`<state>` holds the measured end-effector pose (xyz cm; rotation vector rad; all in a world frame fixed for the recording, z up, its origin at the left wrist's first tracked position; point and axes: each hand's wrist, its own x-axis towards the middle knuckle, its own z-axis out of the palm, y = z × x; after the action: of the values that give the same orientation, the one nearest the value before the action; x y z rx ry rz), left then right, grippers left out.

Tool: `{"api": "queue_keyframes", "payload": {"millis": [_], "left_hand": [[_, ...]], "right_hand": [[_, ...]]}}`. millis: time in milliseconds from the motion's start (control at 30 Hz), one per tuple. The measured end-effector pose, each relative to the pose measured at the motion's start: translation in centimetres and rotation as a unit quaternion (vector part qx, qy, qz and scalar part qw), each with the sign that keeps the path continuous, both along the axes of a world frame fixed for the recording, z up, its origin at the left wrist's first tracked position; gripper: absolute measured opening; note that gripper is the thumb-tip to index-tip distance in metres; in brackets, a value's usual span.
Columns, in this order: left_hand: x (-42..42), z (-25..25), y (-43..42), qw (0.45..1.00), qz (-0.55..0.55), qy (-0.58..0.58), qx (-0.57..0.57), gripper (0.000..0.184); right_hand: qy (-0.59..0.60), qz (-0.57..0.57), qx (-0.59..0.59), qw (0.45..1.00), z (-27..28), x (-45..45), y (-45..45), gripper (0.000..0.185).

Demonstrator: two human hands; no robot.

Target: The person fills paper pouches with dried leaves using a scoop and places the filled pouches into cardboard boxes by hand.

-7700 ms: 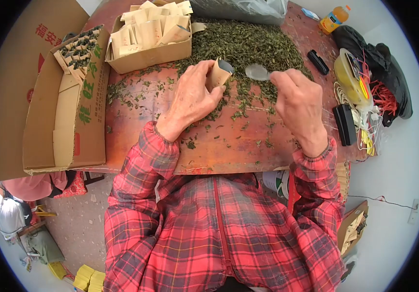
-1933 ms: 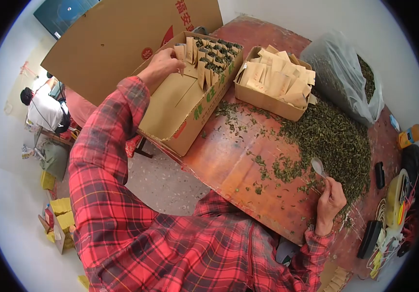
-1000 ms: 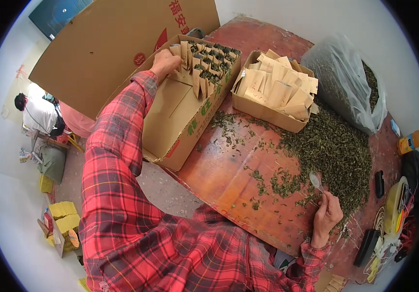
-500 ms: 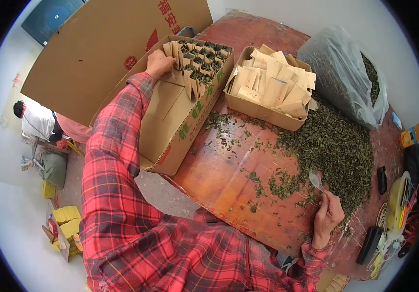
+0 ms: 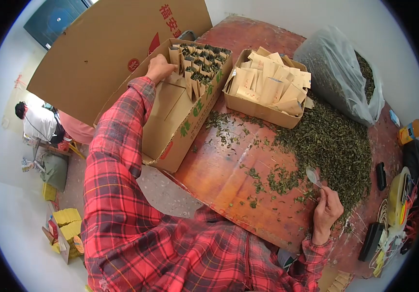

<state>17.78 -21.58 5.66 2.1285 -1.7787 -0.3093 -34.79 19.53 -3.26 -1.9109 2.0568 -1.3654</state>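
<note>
My left hand (image 5: 160, 69) reaches into the long cardboard box (image 5: 185, 141), its fingers closed at the edge of a small brown paper packet (image 5: 175, 54); the fingertips are partly hidden. Beside that packet stand rows of upright open packets filled with dark dried leaves (image 5: 203, 62). My right hand (image 5: 328, 210) is shut on the handle of a clear plastic spoon (image 5: 312, 176). The spoon's bowl points up and away, over the edge of a large heap of loose dried leaves (image 5: 336, 151) on the red table.
A smaller carton (image 5: 260, 113) full of flat paper packets stands right of the long box. Behind the heap leans a clear plastic bag (image 5: 338, 73) of leaves. An orange-labelled jar (image 5: 410, 132) and a black object (image 5: 371, 242) lie at right. Another person (image 5: 39, 121) is at far left.
My left hand has drawn slightly down and left, and the packet at its fingers stands more clear of the hand. My right hand and the spoon have barely moved.
</note>
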Motion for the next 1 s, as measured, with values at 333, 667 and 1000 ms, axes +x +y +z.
{"api": "queue_keyframes", "payload": {"millis": [333,667,1000], "left_hand": [[-0.3,-0.7,-0.4,0.999,-0.022,0.008,-0.026,0.034],[0.0,-2.1,-1.0,0.991,-0.091,0.102,0.009,0.027],[0.7,-2.2,-1.6,0.990,-0.087,0.107,-0.022,0.033]], "right_hand": [[-0.004,0.005,-0.008,1.000,-0.1,0.1,-0.1,0.008],[0.005,0.008,0.001,1.000,-0.3,-0.3,-0.1,0.009],[0.008,0.007,0.009,1.000,-0.4,-0.4,-0.1,0.008]]}}
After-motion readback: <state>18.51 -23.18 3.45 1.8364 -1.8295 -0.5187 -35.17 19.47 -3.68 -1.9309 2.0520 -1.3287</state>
